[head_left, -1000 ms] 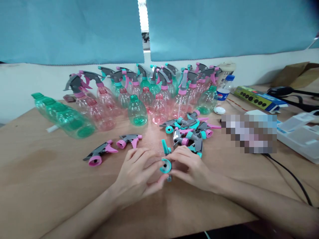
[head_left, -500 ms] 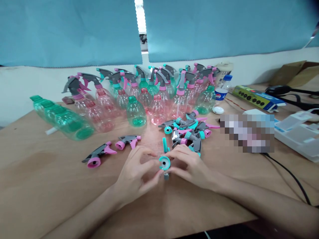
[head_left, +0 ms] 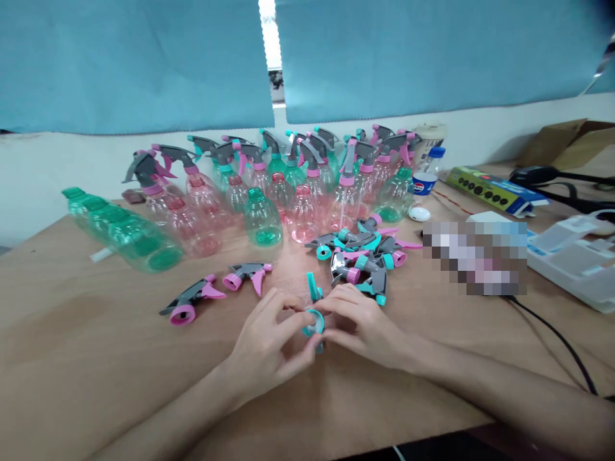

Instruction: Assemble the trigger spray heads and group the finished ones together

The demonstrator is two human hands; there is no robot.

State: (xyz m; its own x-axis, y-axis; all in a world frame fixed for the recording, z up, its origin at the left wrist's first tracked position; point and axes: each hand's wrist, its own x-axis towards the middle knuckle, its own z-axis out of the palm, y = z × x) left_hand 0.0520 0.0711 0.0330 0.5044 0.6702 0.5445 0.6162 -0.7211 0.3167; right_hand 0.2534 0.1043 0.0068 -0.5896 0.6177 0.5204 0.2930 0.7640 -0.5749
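My left hand (head_left: 269, 346) and my right hand (head_left: 358, 323) both grip one spray-trigger head (head_left: 313, 314) with a teal collar, teal lever and grey body, held just above the wooden table (head_left: 86, 346). The teal collar faces me between my fingertips. A pile of loose trigger heads (head_left: 362, 256), teal and pink, lies just beyond my right hand. Two pink-collared trigger heads (head_left: 192, 301) (head_left: 247, 275) lie left of my left hand. Behind stand several pink and green plastic bottles (head_left: 288, 192), many capped with triggers.
A row of green bottles (head_left: 125, 234) lies on its side at the left. A white plastic box (head_left: 574, 259), a power strip (head_left: 494, 192), a black cable (head_left: 557, 333) and a small Pepsi bottle (head_left: 427, 173) sit at the right. Blue curtains hang behind.
My fingers have turned the trigger head a little, tilting its teal collar downward. The view has shifted slightly; nothing else on the table has moved.
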